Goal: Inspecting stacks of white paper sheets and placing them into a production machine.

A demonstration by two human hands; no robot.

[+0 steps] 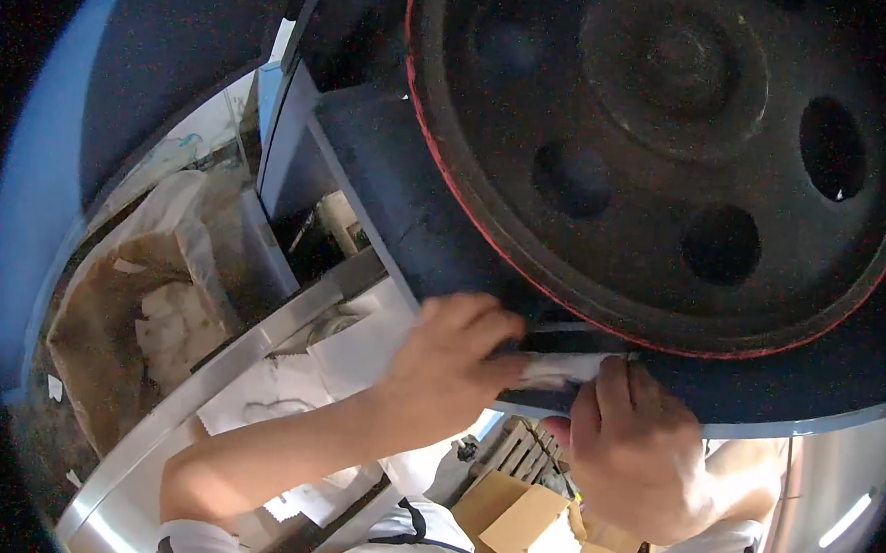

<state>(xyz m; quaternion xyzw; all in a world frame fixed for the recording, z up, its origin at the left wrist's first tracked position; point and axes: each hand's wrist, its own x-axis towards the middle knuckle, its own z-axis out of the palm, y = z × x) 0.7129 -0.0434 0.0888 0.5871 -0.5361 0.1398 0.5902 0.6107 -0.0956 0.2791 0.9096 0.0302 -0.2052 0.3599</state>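
Note:
A large dark wheel with round holes and a thin red rim line fills the upper right. Below its rim, a crumpled white strip, cloth or paper, stretches between my two hands along a dark blue housing. My left hand is closed at the strip's left end; its fingertips are partly blurred against the dark surface. At the other end, my right hand has its fingers bent over the strip. What lies under the right fingers is hidden.
A metal-edged work surface runs diagonally at left, with white scraps beside my left forearm. Further left stands an open brown sack-like container holding pale pieces. Cardboard boxes and a wooden pallet show at the bottom.

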